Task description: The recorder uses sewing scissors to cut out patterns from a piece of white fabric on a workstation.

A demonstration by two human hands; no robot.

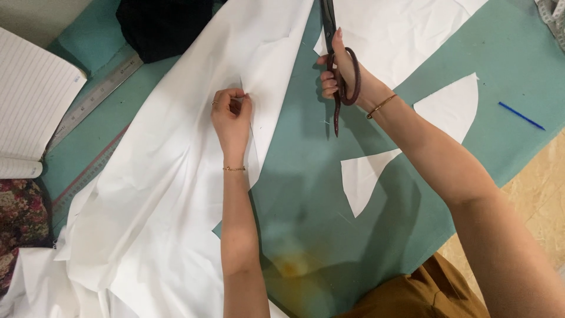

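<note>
Left hand: I am seeing it reaching forward, fingertips pinching a fold of the white fabric; wrist lying flat on it
Right hand: I am seeing it gripping the dark scissors through the loops; blades pointing away
White fabric: lying creased across the teal table cover; its cut edge running just beside the scissors

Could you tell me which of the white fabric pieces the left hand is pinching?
The large white sheet on the left; the left hand pinches its edge, unlike the curved offcut.
</note>
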